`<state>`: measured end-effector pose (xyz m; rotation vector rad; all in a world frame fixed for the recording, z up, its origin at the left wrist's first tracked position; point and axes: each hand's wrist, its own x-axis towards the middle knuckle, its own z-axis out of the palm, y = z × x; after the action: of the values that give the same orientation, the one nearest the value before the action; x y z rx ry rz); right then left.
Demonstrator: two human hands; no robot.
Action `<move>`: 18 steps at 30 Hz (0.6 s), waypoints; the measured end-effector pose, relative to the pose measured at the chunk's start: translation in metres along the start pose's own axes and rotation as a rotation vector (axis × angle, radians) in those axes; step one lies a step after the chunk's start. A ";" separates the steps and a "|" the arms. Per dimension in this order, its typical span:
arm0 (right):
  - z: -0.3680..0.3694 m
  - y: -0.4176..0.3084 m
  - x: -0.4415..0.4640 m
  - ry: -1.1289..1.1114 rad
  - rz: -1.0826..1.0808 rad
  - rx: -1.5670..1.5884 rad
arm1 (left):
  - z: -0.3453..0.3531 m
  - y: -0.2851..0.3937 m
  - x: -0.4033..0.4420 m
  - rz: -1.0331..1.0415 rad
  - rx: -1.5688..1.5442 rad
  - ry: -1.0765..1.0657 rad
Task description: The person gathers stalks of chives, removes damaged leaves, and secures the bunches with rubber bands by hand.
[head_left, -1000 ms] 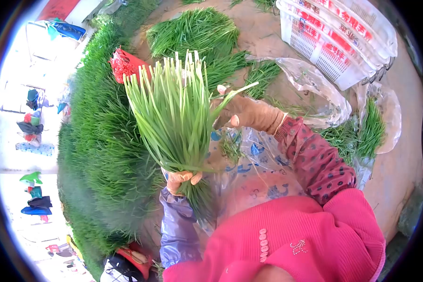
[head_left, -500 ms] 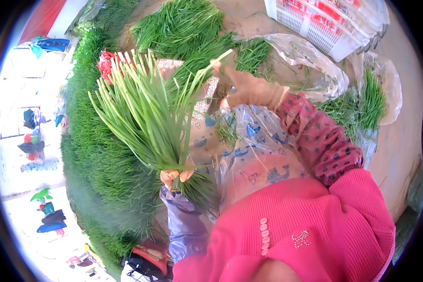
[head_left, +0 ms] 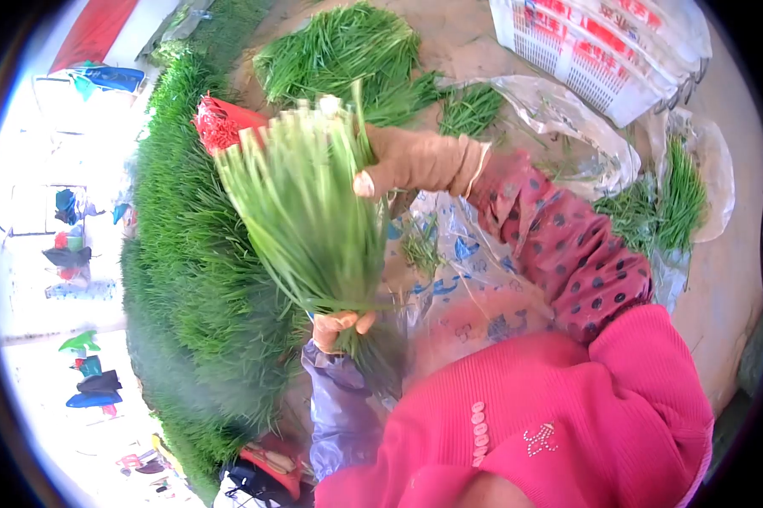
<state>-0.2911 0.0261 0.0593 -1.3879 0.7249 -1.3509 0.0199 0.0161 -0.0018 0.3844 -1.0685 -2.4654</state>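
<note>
A thick bunch of long green stalks stands fanned out in front of me, pale cut ends up and slightly blurred. My left hand is closed around its lower part, with leaf tips hanging below. My right hand, in a brown glove, is at the upper right side of the bunch, its thumb bent against the stalks; the other fingers are partly hidden behind them. Behind the bunch lies a red bundle of ties. A clear plastic apron with blue prints covers my lap.
Dense green plants grow along the left. A pile of cut stalks lies on the bare soil ahead. White crates stand at the upper right, near plastic sheets and another stalk heap.
My right hand has moved left from the outer stalk at the side to the bunch. The spread stalks have drawn closer together and stand more upright. My left hand has kept its hold.
</note>
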 end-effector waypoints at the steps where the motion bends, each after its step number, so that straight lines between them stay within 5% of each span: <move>1: 0.005 -0.008 -0.001 0.007 -0.021 0.037 | 0.013 0.001 0.005 -0.037 0.118 0.043; 4: 0.007 0.002 -0.004 0.069 -0.077 0.178 | 0.022 -0.007 0.011 -0.146 0.170 0.153; 6: 0.007 0.005 -0.012 0.076 -0.016 0.274 | 0.033 -0.021 0.015 -0.089 0.518 0.189; 10: -0.005 0.010 -0.024 0.226 0.059 0.351 | 0.054 -0.026 0.023 -0.192 0.641 0.107; 14: -0.021 0.017 -0.038 -0.015 -0.044 0.679 | 0.054 -0.034 0.032 -0.382 0.397 -0.062; 18: -0.025 0.018 -0.044 0.068 -0.052 0.566 | 0.049 -0.044 0.042 -0.499 0.237 0.018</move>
<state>-0.3190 0.0554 0.0242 -0.9157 0.3088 -1.5020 -0.0490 0.0533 -0.0051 0.8329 -1.3999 -2.7503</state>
